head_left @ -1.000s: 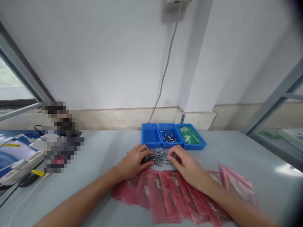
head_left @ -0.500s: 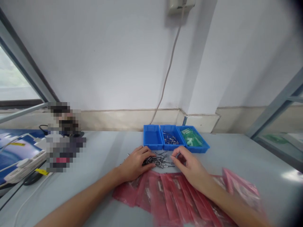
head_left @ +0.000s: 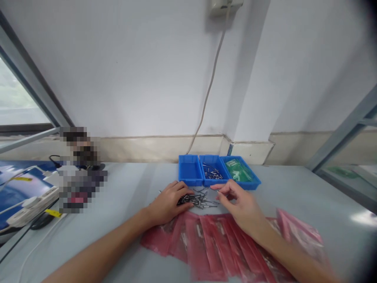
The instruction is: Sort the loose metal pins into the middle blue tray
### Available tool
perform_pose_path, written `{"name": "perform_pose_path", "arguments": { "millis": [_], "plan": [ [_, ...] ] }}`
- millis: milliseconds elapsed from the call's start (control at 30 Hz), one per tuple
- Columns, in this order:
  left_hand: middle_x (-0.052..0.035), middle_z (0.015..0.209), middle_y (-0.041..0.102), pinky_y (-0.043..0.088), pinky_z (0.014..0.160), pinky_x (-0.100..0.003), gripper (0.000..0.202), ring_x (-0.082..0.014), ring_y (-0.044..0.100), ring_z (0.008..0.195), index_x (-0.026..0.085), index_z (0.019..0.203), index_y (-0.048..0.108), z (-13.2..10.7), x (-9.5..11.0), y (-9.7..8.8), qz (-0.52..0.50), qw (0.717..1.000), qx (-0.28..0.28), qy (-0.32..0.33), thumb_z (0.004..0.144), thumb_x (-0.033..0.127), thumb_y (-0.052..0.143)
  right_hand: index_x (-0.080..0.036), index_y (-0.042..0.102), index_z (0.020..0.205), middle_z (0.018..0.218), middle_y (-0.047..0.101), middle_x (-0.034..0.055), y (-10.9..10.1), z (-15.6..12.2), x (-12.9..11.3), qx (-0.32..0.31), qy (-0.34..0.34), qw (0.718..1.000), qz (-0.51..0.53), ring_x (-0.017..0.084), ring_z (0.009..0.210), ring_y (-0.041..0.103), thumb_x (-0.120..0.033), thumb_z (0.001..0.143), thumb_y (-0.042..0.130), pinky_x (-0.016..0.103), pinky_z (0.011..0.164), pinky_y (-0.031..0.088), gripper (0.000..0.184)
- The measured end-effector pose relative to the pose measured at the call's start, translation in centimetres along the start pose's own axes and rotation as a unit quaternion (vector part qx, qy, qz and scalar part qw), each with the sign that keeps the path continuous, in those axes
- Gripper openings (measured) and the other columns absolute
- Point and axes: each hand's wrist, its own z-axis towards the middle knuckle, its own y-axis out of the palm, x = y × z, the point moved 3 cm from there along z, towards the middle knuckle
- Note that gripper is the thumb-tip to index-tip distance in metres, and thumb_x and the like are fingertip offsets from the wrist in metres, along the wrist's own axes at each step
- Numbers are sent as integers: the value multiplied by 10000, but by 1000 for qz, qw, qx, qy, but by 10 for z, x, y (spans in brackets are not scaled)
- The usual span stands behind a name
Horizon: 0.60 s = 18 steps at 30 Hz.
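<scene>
A heap of thin, dark and silvery metal pins [head_left: 198,200] lies on the table. My left hand [head_left: 169,202] rests at the heap's left side, cupped against it with thumb and fingers apart. Right of the heap, my right hand [head_left: 235,198] pinches between thumb and index finger what looks like one thin metal pin [head_left: 215,189]; part of it is hidden by the fingertips. Pink see-through plastic bags [head_left: 206,245], overlapping in a fan, lie below both hands. Some have small light-coloured pieces in them.
Behind the hands stand a blue tray [head_left: 190,183], a second blue tray [head_left: 216,182] with metal pins, and a third [head_left: 255,186] with green-and-clear bags. At left are power strips [head_left: 31,208], cables and a blurred-out area. A wall [head_left: 147,78] closes the back.
My right hand has lifted slightly up and right from the heap's edge, and a thin pin now shows at its fingertips. My left hand has stayed in place.
</scene>
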Motion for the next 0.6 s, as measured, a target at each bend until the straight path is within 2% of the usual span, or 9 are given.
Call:
{"name": "perform_pose_path", "arguments": {
  "millis": [100,267,467,600],
  "plan": [
    [-92,1264,665,510,1094,-496,303,-291,612,1191,259,1344,681,0,0,0,-1,1000,2,-3,1091,422,643,-270,546,880,1164,803,93,1,0,-1,-4,-2,1000,17,284,1006,735,-377,1010,624,420,847,530,186],
    [-90,1266,664,508,1096,-488,298,-290,615,1193,254,1338,677,0,0,0,2,1000,-2,-3,1088,412,652,-282,569,1009,1090,786,72,0,1,0,0,13,1000,21,246,785,708,-466,1059,587,396,729,531,191],
    [-83,1263,666,500,1112,-493,298,-284,617,1198,262,1346,678,0,-1,1,1,1000,0,-3,1087,408,656,-289,570,1143,884,667,18,-2,2,2,43,-15,999,-3,215,700,615,-509,1099,521,356,665,500,230],
    [-86,1263,667,507,1099,-488,302,-285,614,1196,257,1344,681,-1,-2,1,0,1000,1,-2,1090,418,648,-280,589,1160,911,663,34,-3,2,1,55,-14,998,-19,229,770,621,-525,1098,519,348,667,484,263]
  ]
}}
